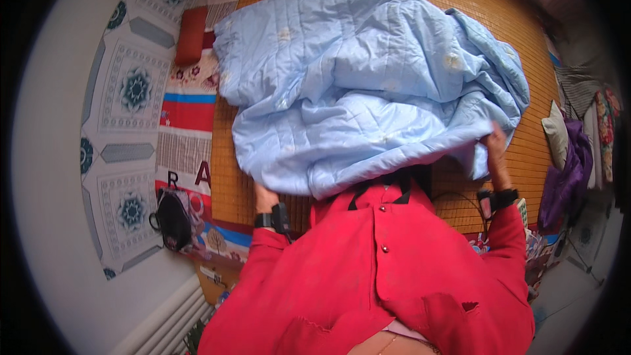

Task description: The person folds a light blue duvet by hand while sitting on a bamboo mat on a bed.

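Note:
A light blue quilt (pixel 365 64) with pale flower prints lies rumpled across a brown slatted sleeping mat (pixel 532 143). Its near edge rises over my lap. At the right, my right hand (pixel 497 145) pinches that edge between thumb and fingers. My left hand (pixel 266 199) reaches beneath the quilt's near left corner; its fingers are hidden by the cloth, so their grip does not show. Folds bunch up at the quilt's right end.
Left of the mat runs a patterned bedspread (pixel 187 111) with a reddish-brown block (pixel 192 34) and a black bag (pixel 175 219). Beyond stands a wall with patterned panels (pixel 135 88). A radiator (pixel 162 325) is lower left. Purple cloth (pixel 567 172) and a pale pillow (pixel 556 133) lie right.

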`<state>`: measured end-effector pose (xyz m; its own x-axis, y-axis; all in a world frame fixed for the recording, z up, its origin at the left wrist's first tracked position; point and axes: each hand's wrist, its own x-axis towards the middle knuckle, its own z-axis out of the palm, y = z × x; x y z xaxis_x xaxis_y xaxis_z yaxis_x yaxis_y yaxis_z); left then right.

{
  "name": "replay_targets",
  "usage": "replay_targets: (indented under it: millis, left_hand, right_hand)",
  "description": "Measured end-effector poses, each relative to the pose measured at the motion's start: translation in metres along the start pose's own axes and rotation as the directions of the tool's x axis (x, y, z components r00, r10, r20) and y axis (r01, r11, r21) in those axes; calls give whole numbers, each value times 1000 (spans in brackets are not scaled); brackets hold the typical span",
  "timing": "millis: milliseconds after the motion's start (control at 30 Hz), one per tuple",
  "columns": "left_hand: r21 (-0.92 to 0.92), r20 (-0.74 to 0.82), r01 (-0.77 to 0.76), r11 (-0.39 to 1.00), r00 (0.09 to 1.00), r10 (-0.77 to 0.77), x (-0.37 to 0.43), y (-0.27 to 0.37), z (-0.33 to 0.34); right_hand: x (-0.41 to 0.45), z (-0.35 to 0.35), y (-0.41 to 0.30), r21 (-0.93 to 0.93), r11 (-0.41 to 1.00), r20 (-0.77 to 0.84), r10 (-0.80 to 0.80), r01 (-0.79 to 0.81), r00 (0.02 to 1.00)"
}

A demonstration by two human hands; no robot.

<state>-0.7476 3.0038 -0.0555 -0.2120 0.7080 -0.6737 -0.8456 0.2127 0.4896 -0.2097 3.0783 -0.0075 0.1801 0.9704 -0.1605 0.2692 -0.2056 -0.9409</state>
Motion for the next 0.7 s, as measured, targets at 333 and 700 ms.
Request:
replay_targets:
  millis: [333,700]
  left_hand:
    - [27,28,-511,859,860,510,-101,133,53]
    - [29,-108,-625,780,774,624,-175,150,27]
  right_hand:
    - [11,-131,-108,-942,37,-188,-882,-335,432]
    - [-43,-145,-145,-747,652,-582,-735,129,347]
